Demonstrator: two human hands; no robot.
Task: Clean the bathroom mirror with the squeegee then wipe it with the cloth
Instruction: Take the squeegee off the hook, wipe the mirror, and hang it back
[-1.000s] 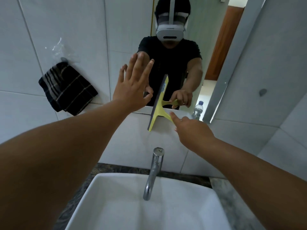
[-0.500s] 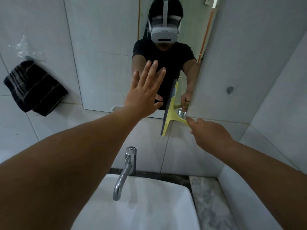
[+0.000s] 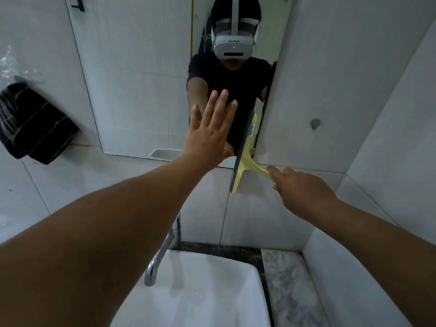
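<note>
The right hand [image 3: 304, 192] grips the yellow squeegee [image 3: 245, 159] handle at the mirror's [image 3: 141, 90] lower right corner; the left hand [image 3: 210, 135], fingers spread, presses flat on the glass, holding nothing.

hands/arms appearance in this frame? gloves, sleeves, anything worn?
Left hand and right hand are both bare: no gloves, rings, watch or wristbands visible. Forearms are uncovered all the way to the frame edge. The mirror reflection shows a black short-sleeved shirt, sleeves ending on the upper arm.
</note>
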